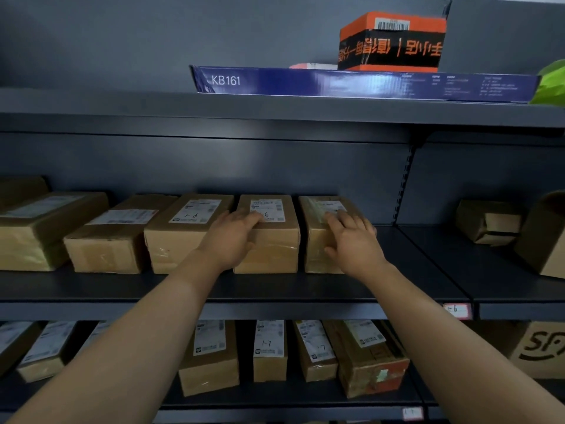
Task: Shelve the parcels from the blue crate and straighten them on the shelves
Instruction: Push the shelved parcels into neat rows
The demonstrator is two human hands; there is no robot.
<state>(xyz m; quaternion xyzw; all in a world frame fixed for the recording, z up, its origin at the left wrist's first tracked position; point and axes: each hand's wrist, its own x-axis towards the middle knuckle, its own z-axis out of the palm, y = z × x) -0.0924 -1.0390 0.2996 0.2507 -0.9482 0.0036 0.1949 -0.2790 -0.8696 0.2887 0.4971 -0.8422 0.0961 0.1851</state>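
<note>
I'm on the straightening step, not the carrying one: the blue crate is out of view and neither hand carries anything. My left hand lies flat, fingers straight, on top of the brown parcel marked 6, towards its left edge. My right hand rests with fingers spread on the end parcel, thumb down its front face. Both boxes sit on the middle shelf, with a narrow dark gap between them, between my hands. The box under my right palm may sit slightly skewed, though the wide lens could be fooling me. Next, I judge, comes a light sideways push towards my left hand to square the two.
</note>
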